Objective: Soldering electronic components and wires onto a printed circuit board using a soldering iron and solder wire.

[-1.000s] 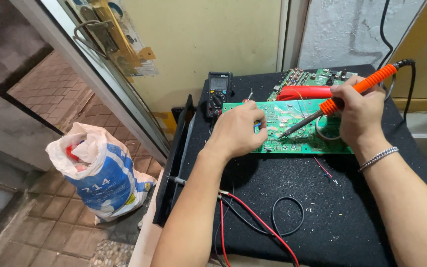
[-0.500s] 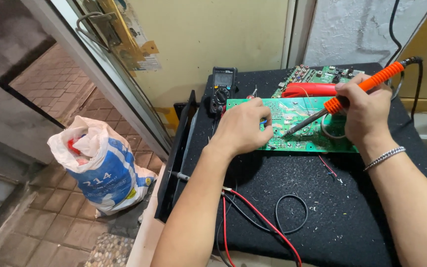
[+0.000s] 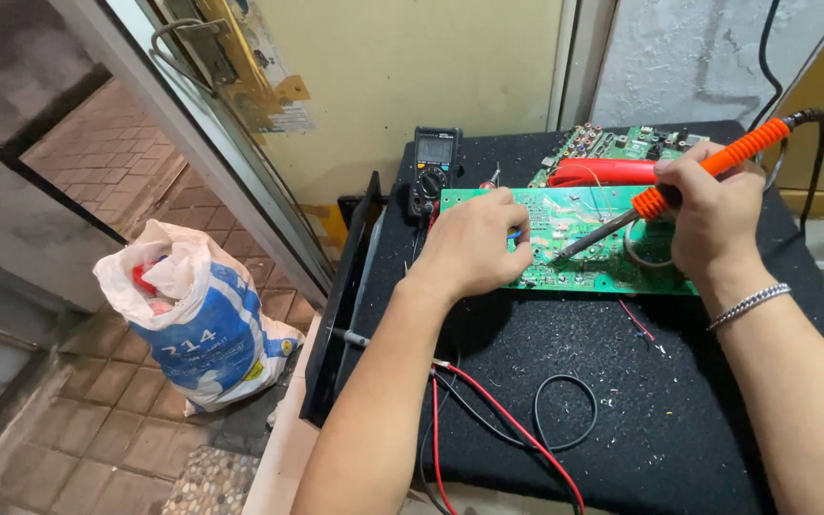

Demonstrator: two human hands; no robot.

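Observation:
A green circuit board [image 3: 579,250] lies flat on a black mat [image 3: 622,381]. My left hand [image 3: 474,243] rests on the board's left end, fingers curled and pinching something small that I cannot make out. My right hand [image 3: 708,210] grips an orange-handled soldering iron [image 3: 708,167]; its metal tip [image 3: 565,254] points down-left and touches the board near the middle. A bracelet sits on my right wrist.
A black multimeter [image 3: 434,167] stands behind the board, its red and black leads [image 3: 507,429] trailing over the mat's front. A second green board [image 3: 641,143] and a red tool [image 3: 603,172] lie further back. A white and blue sack [image 3: 193,315] sits on the tiled floor left.
The view has drifted slightly. Both hands stay on the board, and the iron's tip remains at nearly the same spot.

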